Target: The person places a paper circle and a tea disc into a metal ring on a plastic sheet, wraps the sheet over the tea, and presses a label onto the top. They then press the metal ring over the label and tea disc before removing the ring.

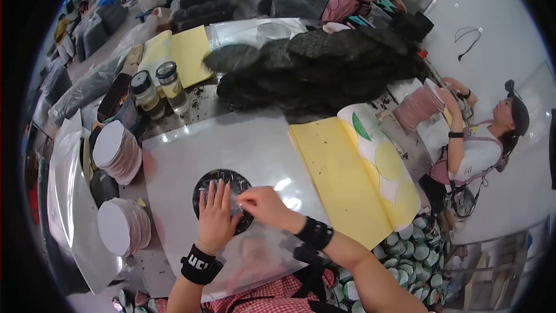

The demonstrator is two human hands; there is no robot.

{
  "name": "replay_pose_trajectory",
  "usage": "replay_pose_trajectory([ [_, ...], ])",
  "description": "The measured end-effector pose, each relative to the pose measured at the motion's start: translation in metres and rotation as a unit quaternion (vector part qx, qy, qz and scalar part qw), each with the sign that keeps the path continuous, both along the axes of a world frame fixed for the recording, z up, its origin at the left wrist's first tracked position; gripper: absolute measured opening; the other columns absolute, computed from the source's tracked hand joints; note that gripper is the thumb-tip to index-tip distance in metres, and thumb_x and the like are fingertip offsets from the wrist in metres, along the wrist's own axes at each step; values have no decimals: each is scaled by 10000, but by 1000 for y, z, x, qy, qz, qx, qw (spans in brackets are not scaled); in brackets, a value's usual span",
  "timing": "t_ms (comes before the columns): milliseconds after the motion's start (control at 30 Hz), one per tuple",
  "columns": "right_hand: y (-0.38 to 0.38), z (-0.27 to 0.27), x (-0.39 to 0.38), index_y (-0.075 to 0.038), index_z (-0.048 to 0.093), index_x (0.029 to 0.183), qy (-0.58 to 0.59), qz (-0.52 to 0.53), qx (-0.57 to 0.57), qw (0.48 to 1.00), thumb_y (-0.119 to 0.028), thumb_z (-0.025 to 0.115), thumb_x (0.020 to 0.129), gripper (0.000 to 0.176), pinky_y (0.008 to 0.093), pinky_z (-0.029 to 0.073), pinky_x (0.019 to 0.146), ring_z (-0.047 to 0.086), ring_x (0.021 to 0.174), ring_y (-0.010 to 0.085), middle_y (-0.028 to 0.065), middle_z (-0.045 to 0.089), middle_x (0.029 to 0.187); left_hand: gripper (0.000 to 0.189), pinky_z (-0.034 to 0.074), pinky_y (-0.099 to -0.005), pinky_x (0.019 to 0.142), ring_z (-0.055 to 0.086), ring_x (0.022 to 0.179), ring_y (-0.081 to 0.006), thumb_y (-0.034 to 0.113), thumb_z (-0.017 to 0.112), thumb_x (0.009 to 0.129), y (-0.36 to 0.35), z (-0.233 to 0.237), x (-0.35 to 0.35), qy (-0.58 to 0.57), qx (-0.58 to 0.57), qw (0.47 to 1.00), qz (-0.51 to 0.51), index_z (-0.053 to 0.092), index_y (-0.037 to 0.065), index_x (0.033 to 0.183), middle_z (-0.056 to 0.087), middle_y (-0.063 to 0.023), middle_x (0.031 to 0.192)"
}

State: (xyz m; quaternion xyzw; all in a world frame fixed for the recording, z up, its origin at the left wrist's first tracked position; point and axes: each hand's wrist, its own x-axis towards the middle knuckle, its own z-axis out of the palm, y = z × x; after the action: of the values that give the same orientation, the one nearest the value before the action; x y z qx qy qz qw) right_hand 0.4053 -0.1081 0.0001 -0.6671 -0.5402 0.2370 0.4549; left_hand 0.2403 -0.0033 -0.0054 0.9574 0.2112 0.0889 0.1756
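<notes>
A black round disc (238, 181) with shiny, crinkled clear film over it lies on a large translucent sheet (191, 145) in front of me. My left hand (215, 220) rests flat on the disc, fingers stretched out. At the disc's right side, the fingertips of my right hand (269, 206) are pinched together on what looks like a bit of the clear plastic film (236, 202). Both wrists wear black bands.
Two stacks of round pieces with white tops (116, 145) stand left, near two lidded bottles (172, 87). Yellow sheets (341, 179) lie right. Dark furry material (324, 64) is piled behind. Many round pieces (414, 261) fill the lower right. A co-worker (478, 145) handles a pinkish stack (418, 107).
</notes>
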Motion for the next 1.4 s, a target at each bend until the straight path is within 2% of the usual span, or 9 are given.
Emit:
replay_pose_trajectory([
  [233, -138, -40, 273, -40, 703, 1097, -563, -457, -68, 686, -257, 696, 894, 297, 427, 528, 897, 657, 1049, 332, 152, 704, 1108, 917, 131, -606, 1177, 227, 1475, -434, 495, 679, 839, 2, -1, 3, 54, 45, 998, -1, 324, -26, 1505, 279, -229, 1587],
  [533, -143, -19, 320, -86, 739, 845, -329, -526, -71, 781, -357, 665, 913, 289, 445, 492, 638, 626, 699, 423, 185, 668, 730, 895, 140, -570, 1188, 206, 1490, -403, 520, 657, 866, -1, 3, 4, 73, 58, 996, -2, 329, -22, 1498, 282, -216, 1587],
  [733, -131, 137, 228, 6, 677, 785, -293, -469, 247, 796, -125, 661, 950, 211, 292, 466, 610, 562, 639, 103, 19, 626, 659, 875, 133, -584, 1190, 194, 1496, -394, 542, 647, 870, -4, 5, 3, 35, 66, 997, 20, 355, 18, 1508, 263, -215, 1595],
  [800, -120, 54, 224, 33, 664, 1003, -3, -353, 273, 895, -155, 556, 1008, 217, 326, 494, 629, 619, 783, 169, 42, 624, 823, 856, 114, -604, 1188, 167, 1498, -413, 558, 628, 876, -5, 4, 0, 24, 89, 995, 33, 363, 56, 1516, 255, -220, 1596],
  [833, -96, 37, 175, 56, 597, 1190, -393, -257, 111, 876, -96, 513, 995, 261, 381, 527, 764, 613, 962, 268, 122, 618, 1040, 844, 115, -629, 1178, 148, 1498, -429, 569, 616, 879, -3, -1, 0, 22, 75, 996, 32, 364, 85, 1523, 261, -226, 1591],
  [933, -46, -10, 18, 96, 406, 1431, -256, -74, 2, 964, -368, 682, 884, 768, 436, 367, 1125, 415, 1380, 389, 311, 424, 1459, 758, 129, -624, 1174, 161, 1491, -443, 519, 614, 891, 0, -3, 1, 48, 28, 998, 35, 420, 105, 1496, 253, -227, 1595],
  [1200, -8, 15, -28, 97, 389, 1433, -355, 79, -79, 928, -564, 643, 861, 911, 456, 287, 1176, 401, 1398, 387, 286, 435, 1465, 659, 253, -543, 1169, 449, 1373, -308, 431, 671, 853, 5, -26, -9, -61, 50, 997, -18, 511, 145, 1425, 538, -95, 1433],
  [1233, 1, 20, -22, 97, 389, 1433, -357, 73, -79, 928, -564, 643, 861, 911, 456, 287, 1176, 401, 1398, 387, 286, 435, 1465, 656, 291, -490, 1158, 468, 1356, -304, 387, 691, 853, 4, -32, -9, -150, -163, 975, -7, 499, 141, 1430, 554, -88, 1414],
  [1400, 53, -16, -13, 40, 277, 1516, 135, 61, -25, 989, -620, 493, 936, 905, 458, 248, 1185, 347, 1428, 388, 269, 366, 1525, 622, 344, -396, 1135, 467, 1338, -306, 251, 692, 891, 12, -22, -13, -103, -254, 961, -29, 456, 89, 1443, 528, -106, 1408],
])
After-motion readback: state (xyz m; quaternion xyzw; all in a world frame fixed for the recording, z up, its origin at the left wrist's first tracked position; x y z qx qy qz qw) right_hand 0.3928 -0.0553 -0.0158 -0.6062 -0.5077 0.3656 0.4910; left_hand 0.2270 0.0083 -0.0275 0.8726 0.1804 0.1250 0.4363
